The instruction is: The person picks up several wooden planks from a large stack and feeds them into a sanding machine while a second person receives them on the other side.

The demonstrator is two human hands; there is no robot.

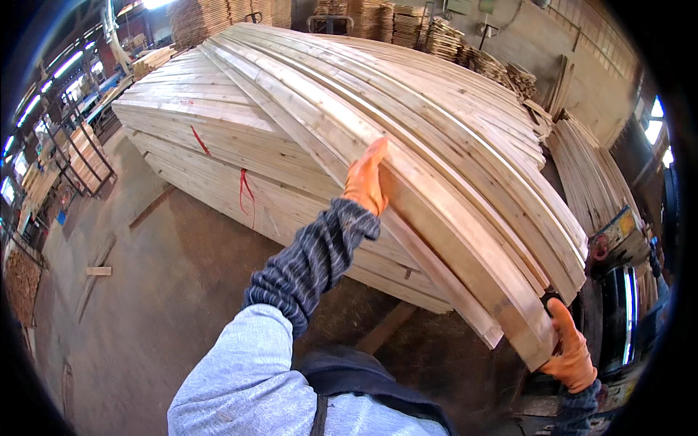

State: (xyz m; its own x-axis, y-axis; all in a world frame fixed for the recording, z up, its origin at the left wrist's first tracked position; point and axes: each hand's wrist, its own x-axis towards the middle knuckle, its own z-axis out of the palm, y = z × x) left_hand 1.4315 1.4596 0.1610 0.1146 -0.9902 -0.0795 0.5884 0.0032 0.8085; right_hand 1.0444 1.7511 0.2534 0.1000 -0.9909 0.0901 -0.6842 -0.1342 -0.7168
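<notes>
Both my hands wear orange gloves and are closed on one long, thick wooden board (458, 243). My left hand (367, 180) grips its near side partway along, fingers over the top edge. At the near right end my right hand (571, 350) wraps around the board's end corner. Just below it, a thinner plank (443, 280) juts out from the stack. On the far side several more long planks (465, 163) lie side by side, almost touching the board. Beneath them is a large stack of pale lumber (240, 156) with red straps (246, 190) hanging from its side.
Piles of sawn boards (407, 27) stand along the back wall. To the right are another lumber stack (589, 171) and a dark machine (618, 312). A metal rack (80, 149) stands on the left. A small wood offcut (99, 271) lies on the concrete floor (171, 283).
</notes>
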